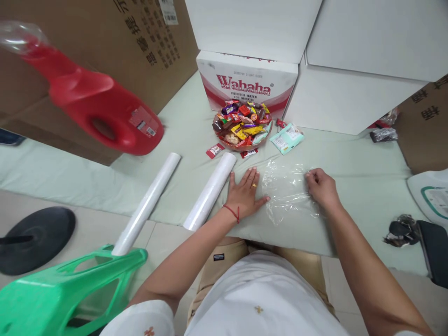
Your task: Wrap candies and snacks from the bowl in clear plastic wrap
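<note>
A crinkled clear plastic film lies on the pale green cloth between my hands. My left hand rests flat with its fingers spread, just left of the film, its thumb tip close to the film's left edge. At the film's upper right edge, my right hand is closed in a pinch on the plastic. Beyond the film stands a bowl heaped with wrapped candies and snacks. A white roll lies to the left of my left hand, and a second, thinner white roll lies farther left.
A red jug is at the upper left before a cardboard box. A Wahaha carton stands behind the bowl. A mint-green packet lies beside it. Keys and a black phone are at right; a green stool is lower left.
</note>
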Demonstrator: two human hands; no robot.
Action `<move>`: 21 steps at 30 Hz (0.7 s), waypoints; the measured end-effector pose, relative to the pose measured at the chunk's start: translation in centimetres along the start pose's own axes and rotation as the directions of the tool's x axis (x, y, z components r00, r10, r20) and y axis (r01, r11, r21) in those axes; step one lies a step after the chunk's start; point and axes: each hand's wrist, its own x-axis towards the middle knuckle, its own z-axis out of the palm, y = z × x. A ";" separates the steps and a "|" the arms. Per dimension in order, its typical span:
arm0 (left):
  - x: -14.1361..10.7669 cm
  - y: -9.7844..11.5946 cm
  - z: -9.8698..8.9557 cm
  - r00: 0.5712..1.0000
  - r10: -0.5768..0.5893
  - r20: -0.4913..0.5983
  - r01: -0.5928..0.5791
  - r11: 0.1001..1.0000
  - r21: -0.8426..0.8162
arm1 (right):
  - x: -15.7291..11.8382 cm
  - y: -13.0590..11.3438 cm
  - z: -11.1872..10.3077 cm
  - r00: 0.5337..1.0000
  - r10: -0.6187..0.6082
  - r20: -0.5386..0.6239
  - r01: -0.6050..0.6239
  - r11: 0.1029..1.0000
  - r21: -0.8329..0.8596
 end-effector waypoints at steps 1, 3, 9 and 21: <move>0.0 -0.1 0.0 1.000 0.000 -0.001 0.000 1.000 -0.001 | 0.2 -0.1 -0.6 0.999 -0.004 0.051 0.007 0.999 -0.046; 0.0 -0.1 0.0 1.000 0.001 -0.011 -0.001 1.000 -0.009 | 0.9 -0.9 -2.1 0.997 -0.056 0.055 0.064 0.983 -0.170; -0.1 -0.1 0.4 0.999 0.009 -0.047 -0.012 0.998 -0.068 | 3.8 -8.3 -4.4 0.821 -0.498 -0.280 0.429 0.861 -0.274; 0.0 -1.0 0.6 0.927 0.368 -0.067 -0.373 0.921 -0.111 | 13.2 -22.9 5.6 0.496 -0.770 0.401 0.865 0.396 -0.309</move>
